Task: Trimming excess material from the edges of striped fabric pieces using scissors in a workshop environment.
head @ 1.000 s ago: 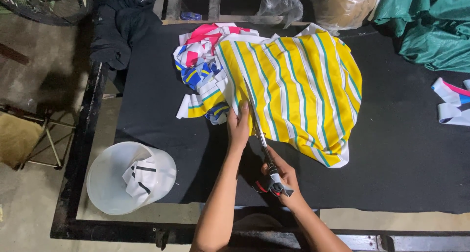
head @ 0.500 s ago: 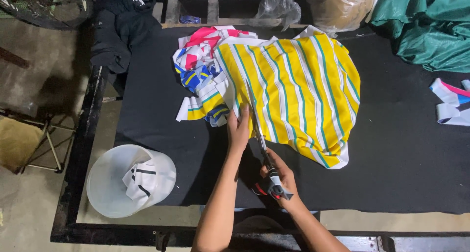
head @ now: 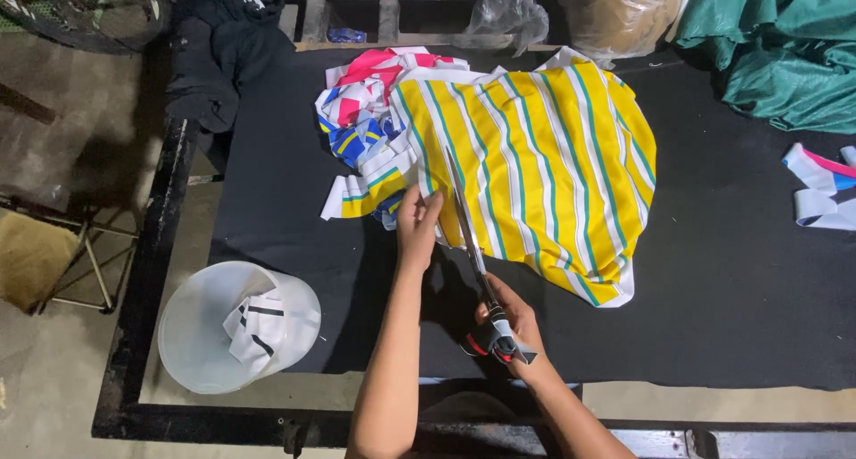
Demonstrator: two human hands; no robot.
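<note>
- The black work table point(head: 731, 272) fills most of the view, its dark mat running out to a metal frame at the near and left edges.
- A yellow striped cloth point(head: 544, 165), banded in white and teal, lies spread across the middle of the table, well ahead of the person; its stripes run roughly from the far edge toward the near right.
- A green fabric heap point(head: 776, 49) sits at the far right corner, and a dark garment point(head: 218, 49) hangs over the far left corner.
- A pile of coloured offcuts point(head: 366, 120) (pink, blue, white) lies touching the striped cloth on its left side.
- A white plastic bucket point(head: 239, 327) stands at the near left, with white scraps inside it.
- A few loose fabric strips point(head: 820, 192) lie at the right edge, well apart from the cloth.
- The left hand point(head: 417, 227) pinches the cloth's near left edge, fingers closed on the fabric just left of the blades.
- The right hand point(head: 513, 321) is wrapped firmly around the handles of the scissors point(head: 473, 245), nearer the person than the left hand.
- The scissors' long axis points away from the person and slightly left, so the cloth lies straight ahead of the grip; the blades lie in the fabric along the stripes, and how far they are parted I cannot tell.
</note>
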